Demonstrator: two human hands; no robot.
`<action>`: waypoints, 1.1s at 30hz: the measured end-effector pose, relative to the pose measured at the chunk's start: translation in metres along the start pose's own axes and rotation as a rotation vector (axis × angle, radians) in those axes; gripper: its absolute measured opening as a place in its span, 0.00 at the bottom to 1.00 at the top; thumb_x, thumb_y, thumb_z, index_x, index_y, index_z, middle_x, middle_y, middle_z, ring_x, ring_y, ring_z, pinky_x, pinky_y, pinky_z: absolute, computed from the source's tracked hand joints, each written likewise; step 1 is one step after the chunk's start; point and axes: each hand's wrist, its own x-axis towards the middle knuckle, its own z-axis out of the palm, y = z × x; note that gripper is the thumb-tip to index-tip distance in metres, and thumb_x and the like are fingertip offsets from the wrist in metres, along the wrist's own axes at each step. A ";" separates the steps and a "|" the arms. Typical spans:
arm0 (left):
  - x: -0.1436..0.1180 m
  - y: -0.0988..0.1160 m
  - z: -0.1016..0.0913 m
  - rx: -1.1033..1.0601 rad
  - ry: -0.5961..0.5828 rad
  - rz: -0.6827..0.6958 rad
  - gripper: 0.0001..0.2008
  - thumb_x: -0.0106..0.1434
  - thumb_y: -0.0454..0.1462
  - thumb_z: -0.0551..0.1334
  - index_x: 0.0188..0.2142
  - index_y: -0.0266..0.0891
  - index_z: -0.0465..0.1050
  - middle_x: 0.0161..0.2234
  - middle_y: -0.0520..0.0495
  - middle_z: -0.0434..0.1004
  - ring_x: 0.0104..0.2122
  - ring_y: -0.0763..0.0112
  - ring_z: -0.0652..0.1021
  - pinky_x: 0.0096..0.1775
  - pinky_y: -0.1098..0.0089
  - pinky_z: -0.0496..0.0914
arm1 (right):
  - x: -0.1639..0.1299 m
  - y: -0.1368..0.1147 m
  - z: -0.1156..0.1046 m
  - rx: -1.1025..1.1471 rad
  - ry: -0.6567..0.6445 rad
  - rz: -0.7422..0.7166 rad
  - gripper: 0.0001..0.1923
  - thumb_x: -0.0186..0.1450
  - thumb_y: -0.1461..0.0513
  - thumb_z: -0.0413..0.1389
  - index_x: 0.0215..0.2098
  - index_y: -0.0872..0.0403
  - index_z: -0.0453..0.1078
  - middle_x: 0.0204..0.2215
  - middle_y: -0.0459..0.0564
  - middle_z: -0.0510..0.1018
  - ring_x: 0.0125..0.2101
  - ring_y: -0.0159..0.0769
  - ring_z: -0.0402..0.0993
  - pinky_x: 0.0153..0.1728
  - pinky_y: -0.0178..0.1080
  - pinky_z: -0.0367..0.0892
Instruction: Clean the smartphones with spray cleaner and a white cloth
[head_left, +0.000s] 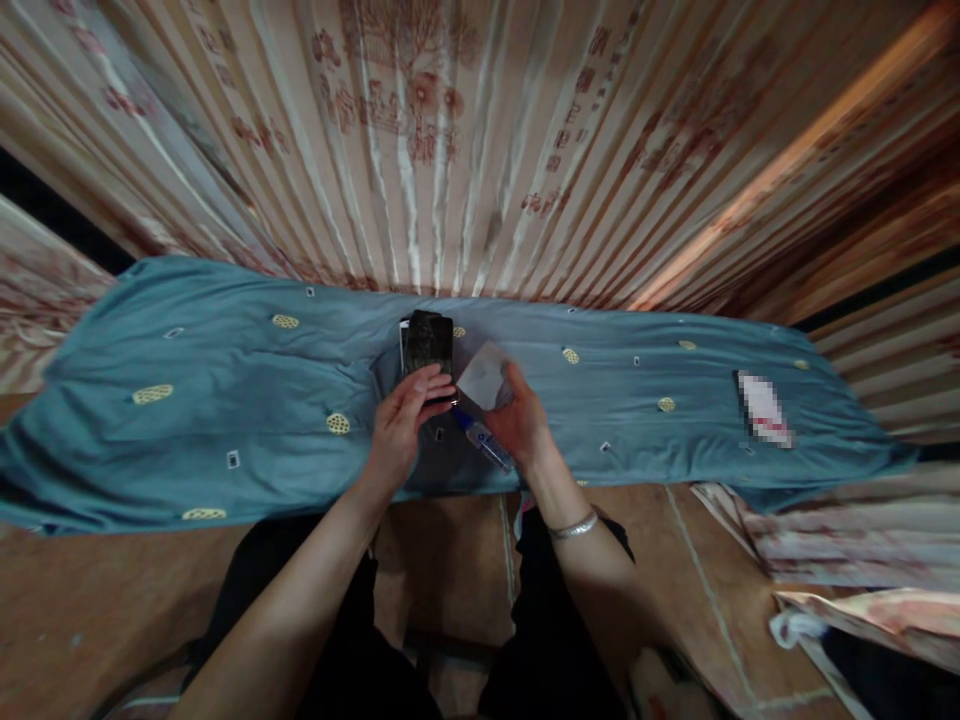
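A dark phone lies on the blue cloth-covered surface, on top of a lighter flat thing whose white edge shows at its left. My left hand rests its fingertips on the phone's near end. Just to the right, my right hand holds up a thin pale square sheet between thumb and fingers. A small clear bottle with a blue cap lies on the cloth under my right hand. A silver bangle sits on my right wrist.
The blue cloth carries small yellow oval and square patterns. A white and red packet lies far right on it. Patterned pleated curtains hang behind. Tiled floor lies below, with fabric and a bag at the lower right.
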 end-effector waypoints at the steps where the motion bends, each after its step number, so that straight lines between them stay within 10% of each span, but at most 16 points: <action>1: 0.004 0.001 -0.004 0.045 0.043 0.050 0.20 0.65 0.50 0.69 0.49 0.41 0.82 0.49 0.40 0.87 0.48 0.57 0.84 0.53 0.58 0.78 | 0.005 0.000 0.002 0.020 0.005 0.006 0.18 0.76 0.50 0.50 0.50 0.48 0.78 0.52 0.50 0.87 0.57 0.38 0.82 0.63 0.50 0.75; 8: 0.026 -0.016 -0.030 0.171 0.338 0.111 0.16 0.67 0.43 0.68 0.53 0.45 0.81 0.66 0.45 0.77 0.71 0.59 0.70 0.72 0.61 0.59 | 0.043 0.013 0.021 -0.055 0.037 -0.073 0.21 0.77 0.51 0.46 0.53 0.49 0.77 0.50 0.53 0.87 0.59 0.44 0.81 0.62 0.58 0.76; 16: 0.021 -0.025 -0.025 0.171 0.237 -0.003 0.20 0.67 0.41 0.67 0.57 0.42 0.80 0.67 0.40 0.76 0.72 0.54 0.68 0.72 0.57 0.60 | 0.054 0.026 0.048 -0.152 0.026 -0.049 0.31 0.81 0.52 0.34 0.63 0.60 0.70 0.55 0.57 0.85 0.58 0.38 0.81 0.60 0.49 0.76; 33: 0.010 -0.043 -0.014 0.468 0.146 0.045 0.39 0.69 0.42 0.64 0.76 0.39 0.56 0.80 0.39 0.46 0.79 0.58 0.45 0.76 0.56 0.39 | 0.053 0.049 0.051 0.000 0.133 -0.089 0.25 0.75 0.50 0.46 0.58 0.55 0.75 0.61 0.54 0.82 0.63 0.36 0.77 0.70 0.48 0.66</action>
